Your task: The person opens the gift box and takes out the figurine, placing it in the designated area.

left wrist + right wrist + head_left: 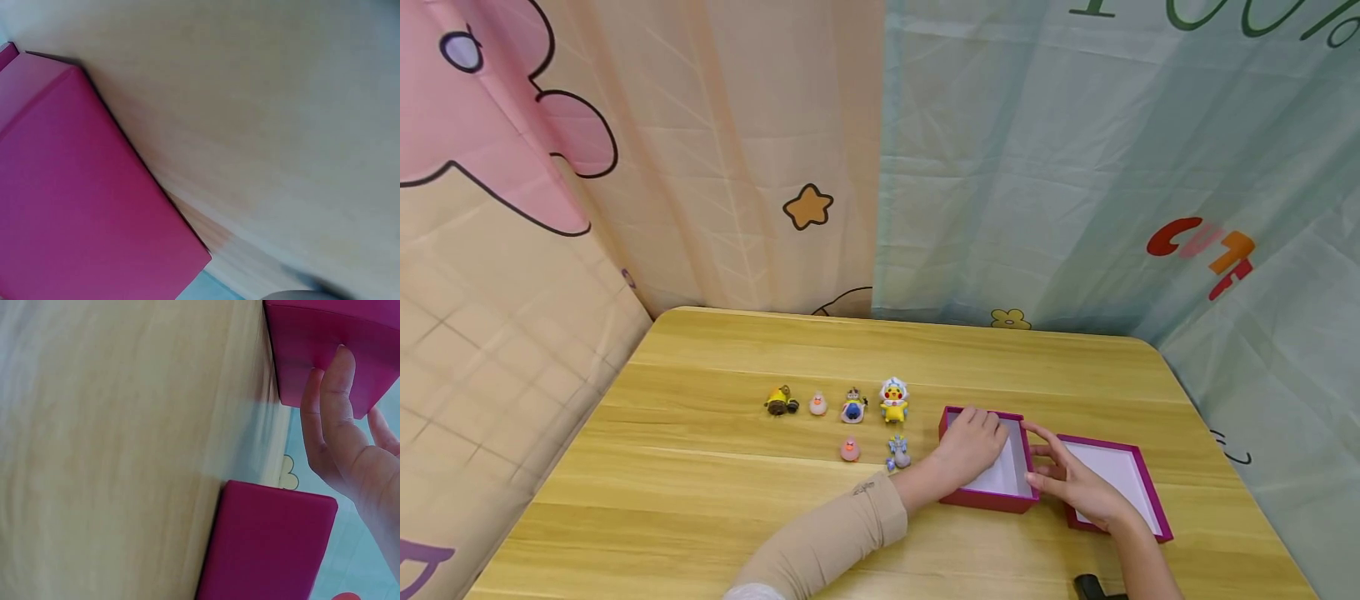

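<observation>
An open magenta box with a white inside stands on the table. My left hand reaches over its left side, fingers pointing down into it. Their tips are hidden, so what they hold cannot be seen. At the box's right wall, my right hand touches the outside with extended fingers. Left of the box stand small toy figures: a yellow one in a white hood, a blue-and-white one, a white duck, a pink duck, a grey-blue figure and a yellow-and-brown figure.
The magenta lid lies inside-up on the wooden table, right of the box and partly behind my right hand. A black object sits at the front edge of the view. Printed curtains hang behind the table.
</observation>
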Demonstrator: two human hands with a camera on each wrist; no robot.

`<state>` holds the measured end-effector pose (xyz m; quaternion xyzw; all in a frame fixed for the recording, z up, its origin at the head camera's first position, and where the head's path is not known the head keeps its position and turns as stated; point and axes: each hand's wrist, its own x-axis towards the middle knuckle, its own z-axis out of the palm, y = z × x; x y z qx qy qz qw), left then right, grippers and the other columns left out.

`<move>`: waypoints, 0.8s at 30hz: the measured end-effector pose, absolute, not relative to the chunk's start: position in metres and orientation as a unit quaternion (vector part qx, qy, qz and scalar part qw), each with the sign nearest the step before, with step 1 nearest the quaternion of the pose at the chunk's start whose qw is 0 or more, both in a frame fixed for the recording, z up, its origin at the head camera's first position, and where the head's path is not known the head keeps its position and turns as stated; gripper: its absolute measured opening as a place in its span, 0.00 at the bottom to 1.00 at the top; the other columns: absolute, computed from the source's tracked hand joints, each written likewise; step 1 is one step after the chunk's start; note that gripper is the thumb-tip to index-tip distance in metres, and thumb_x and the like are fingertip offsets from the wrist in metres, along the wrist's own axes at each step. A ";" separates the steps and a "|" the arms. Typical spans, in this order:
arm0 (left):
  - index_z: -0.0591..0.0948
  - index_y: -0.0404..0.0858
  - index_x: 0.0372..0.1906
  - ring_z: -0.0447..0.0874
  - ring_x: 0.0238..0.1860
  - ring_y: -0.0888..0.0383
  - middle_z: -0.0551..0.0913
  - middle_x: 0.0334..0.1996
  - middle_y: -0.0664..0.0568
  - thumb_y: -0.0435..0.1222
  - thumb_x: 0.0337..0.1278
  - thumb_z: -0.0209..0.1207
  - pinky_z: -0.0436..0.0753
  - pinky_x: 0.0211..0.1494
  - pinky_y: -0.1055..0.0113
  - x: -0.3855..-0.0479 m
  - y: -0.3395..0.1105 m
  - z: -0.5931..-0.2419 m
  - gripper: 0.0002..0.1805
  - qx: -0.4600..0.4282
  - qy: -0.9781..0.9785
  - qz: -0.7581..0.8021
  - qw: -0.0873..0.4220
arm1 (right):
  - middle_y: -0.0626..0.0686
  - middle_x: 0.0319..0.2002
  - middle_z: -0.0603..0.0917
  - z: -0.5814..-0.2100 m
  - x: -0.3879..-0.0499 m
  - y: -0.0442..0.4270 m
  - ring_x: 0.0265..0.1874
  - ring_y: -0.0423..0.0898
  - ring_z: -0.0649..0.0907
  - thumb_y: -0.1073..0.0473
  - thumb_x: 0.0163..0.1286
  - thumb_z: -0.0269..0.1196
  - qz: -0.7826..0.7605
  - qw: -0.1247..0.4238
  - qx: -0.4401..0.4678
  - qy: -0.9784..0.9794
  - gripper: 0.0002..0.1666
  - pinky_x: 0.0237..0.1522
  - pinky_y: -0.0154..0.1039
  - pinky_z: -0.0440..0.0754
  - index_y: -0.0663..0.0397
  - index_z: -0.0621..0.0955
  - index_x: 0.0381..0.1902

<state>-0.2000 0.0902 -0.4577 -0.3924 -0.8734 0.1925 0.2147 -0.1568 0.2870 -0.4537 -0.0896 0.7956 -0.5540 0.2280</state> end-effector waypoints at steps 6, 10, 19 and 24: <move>0.77 0.51 0.45 0.74 0.39 0.64 0.78 0.37 0.61 0.52 0.59 0.51 0.68 0.44 0.71 -0.200 0.085 -0.456 0.15 -0.385 -0.866 0.172 0.268 | 0.71 0.63 0.53 -0.454 -0.157 0.287 0.57 0.70 0.64 0.59 0.65 0.58 -0.551 0.226 -0.088 0.799 0.45 0.52 0.49 0.74 0.47 0.44 0.71; 0.78 0.49 0.42 0.74 0.37 0.64 0.79 0.35 0.61 0.53 0.55 0.53 0.67 0.43 0.71 -0.201 0.080 -0.453 0.15 -0.379 -0.866 0.152 0.289 | 0.71 0.63 0.53 -0.454 -0.157 0.287 0.57 0.69 0.64 0.59 0.65 0.58 -0.550 0.224 -0.088 0.799 0.45 0.51 0.47 0.74 0.47 0.45 0.71; 0.79 0.48 0.39 0.75 0.38 0.63 0.81 0.36 0.60 0.49 0.54 0.54 0.69 0.43 0.71 -0.204 0.066 -0.441 0.13 -0.375 -0.872 0.108 0.296 | 0.71 0.62 0.53 -0.453 -0.156 0.286 0.57 0.69 0.65 0.58 0.64 0.59 -0.550 0.227 -0.084 0.799 0.46 0.51 0.47 0.75 0.47 0.45 0.71; 0.80 0.45 0.38 0.75 0.39 0.62 0.81 0.36 0.58 0.46 0.54 0.55 0.69 0.44 0.71 -0.206 0.058 -0.437 0.12 -0.387 -0.877 0.078 0.275 | 0.70 0.62 0.54 -0.451 -0.157 0.286 0.57 0.68 0.65 0.58 0.64 0.59 -0.547 0.227 -0.077 0.802 0.46 0.51 0.46 0.75 0.47 0.45 0.71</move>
